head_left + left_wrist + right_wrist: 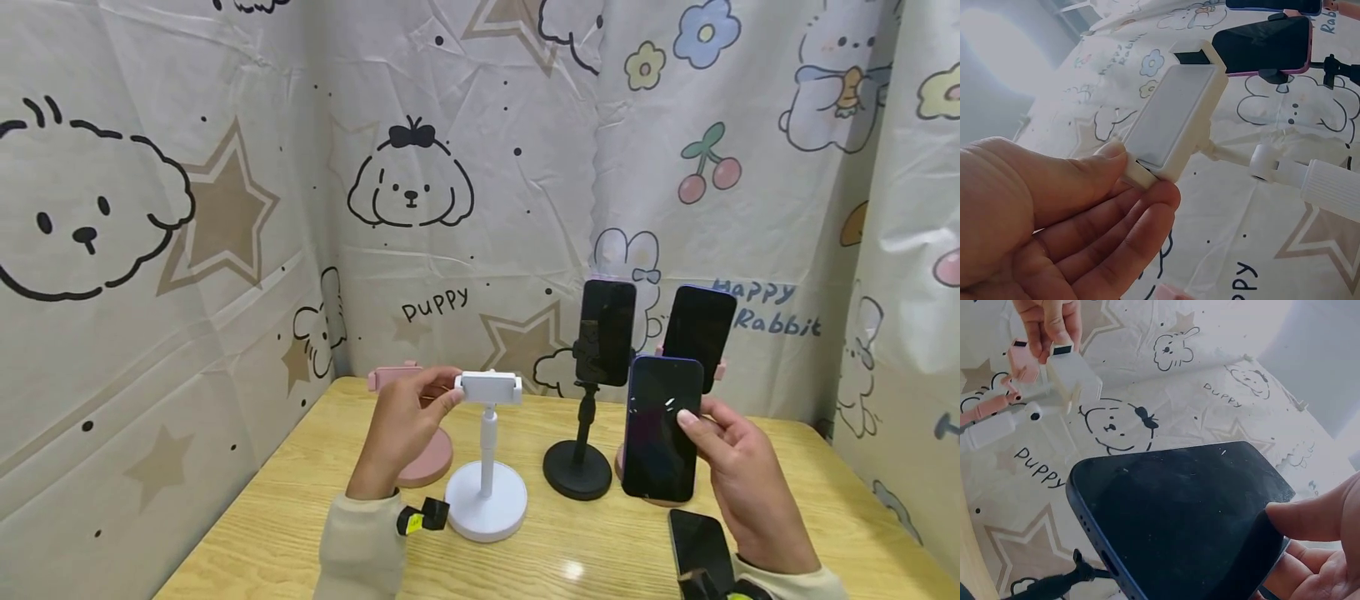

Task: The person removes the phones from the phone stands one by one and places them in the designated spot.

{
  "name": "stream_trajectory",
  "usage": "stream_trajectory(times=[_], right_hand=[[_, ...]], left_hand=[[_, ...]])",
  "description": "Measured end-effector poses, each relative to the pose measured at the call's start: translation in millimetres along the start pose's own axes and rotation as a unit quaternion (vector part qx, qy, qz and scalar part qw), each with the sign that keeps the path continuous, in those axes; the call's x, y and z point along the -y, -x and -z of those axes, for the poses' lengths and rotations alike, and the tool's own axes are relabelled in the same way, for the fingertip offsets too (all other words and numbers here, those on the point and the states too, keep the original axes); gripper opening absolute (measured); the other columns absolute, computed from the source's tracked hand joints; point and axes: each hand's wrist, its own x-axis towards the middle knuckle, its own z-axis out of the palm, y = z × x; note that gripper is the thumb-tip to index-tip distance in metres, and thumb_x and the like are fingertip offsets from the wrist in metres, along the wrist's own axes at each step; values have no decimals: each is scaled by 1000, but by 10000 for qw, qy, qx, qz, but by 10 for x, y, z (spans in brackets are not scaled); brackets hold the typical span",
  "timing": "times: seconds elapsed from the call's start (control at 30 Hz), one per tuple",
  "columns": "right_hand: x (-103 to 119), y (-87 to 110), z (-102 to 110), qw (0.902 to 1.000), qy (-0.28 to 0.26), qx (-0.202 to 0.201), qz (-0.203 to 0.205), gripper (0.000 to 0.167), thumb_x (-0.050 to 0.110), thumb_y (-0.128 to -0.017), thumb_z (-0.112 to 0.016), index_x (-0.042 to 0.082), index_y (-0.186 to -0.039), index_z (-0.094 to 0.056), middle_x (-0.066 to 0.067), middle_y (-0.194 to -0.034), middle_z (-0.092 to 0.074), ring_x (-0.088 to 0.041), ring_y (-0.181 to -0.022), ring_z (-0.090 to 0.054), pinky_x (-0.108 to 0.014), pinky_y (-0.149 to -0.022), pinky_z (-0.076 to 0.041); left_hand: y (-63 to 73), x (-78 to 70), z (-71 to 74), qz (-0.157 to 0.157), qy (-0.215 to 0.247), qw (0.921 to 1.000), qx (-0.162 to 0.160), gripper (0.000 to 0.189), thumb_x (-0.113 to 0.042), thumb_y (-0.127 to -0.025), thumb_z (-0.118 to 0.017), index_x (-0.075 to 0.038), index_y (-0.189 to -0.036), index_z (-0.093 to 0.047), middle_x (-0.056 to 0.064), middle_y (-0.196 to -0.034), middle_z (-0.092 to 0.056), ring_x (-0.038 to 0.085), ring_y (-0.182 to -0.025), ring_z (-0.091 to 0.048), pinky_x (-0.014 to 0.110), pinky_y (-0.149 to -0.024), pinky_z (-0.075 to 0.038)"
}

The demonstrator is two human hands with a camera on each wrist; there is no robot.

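My left hand (405, 425) pinches the left end of the clamp on a white phone stand (487, 450), thumb in front and fingers behind. The clamp (1169, 119) holds no phone, and the stand's round base rests on the table. In my right hand (750, 475) is a dark smartphone (663, 429), gripped upright by its right edge with the thumb on the screen. In the right wrist view the phone (1185, 512) fills the lower middle, its screen black. It overlaps a pink stand behind it in the head view.
Behind my left hand stands a pink phone stand (427, 462). A black stand (579, 471) holds a phone (606, 333), and another phone (701, 325) sits in a pink clamp farther right. One more phone (701, 546) lies on the wooden table (285, 533). Printed curtains (465, 167) enclose the table.
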Motion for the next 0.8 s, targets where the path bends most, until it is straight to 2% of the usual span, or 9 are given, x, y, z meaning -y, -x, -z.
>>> stream_trajectory(times=[0.2, 0.33, 0.47, 0.67, 0.8], right_hand=[[-52, -22, 71, 9990, 358, -5, -284, 75, 47, -91, -61, 0, -145, -35, 3, -120, -61, -19, -120, -44, -64, -112, -8], [-106, -28, 105, 9976, 485, 29, -499, 75, 46, -92, -61, -1, -144, -35, 4, -116, -64, -15, -113, -50, -65, -111, -6], [-158, -41, 130, 9951, 631, 54, -764, 68, 43, -94, -60, -2, -140, -38, 1, -110, -68, -16, -105, -55, -66, -109, -12], [-266, -74, 141, 9901, 940, 24, -1039, 61, 41, -96, -57, -1, -137, -42, -6, -112, -69, -29, -110, -52, -67, -106, -21], [-361, -94, 133, 9868, 1182, 47, -1102, 57, 41, -97, -57, -1, -134, -46, -7, -109, -70, -26, -108, -54, -63, -103, -30]], left_hand=[[-9, 10, 13, 40, -55, 10000, -54, 22, -9, -86, -72, -6, -108, -71, 2, -93, -70, 13, -83, -65, 31, -76, -55], [-2, 14, 32, 145, -66, 9998, -70, 21, -8, -87, -72, -6, -108, -70, 2, -94, -70, 13, -84, -65, 30, -76, -55], [3, 19, 55, 266, -155, 9994, -126, 22, -9, -88, -71, -7, -109, -70, 3, -96, -69, 14, -85, -65, 31, -77, -55], [-5, 49, 82, 303, -244, 9990, -204, 22, -11, -88, -71, -8, -110, -70, 2, -95, -69, 15, -84, -65, 31, -77, -55], [2, 71, 109, 376, -286, 9985, -284, 22, -11, -88, -71, -10, -110, -70, 2, -94, -69, 15, -84, -64, 30, -77, -55]])
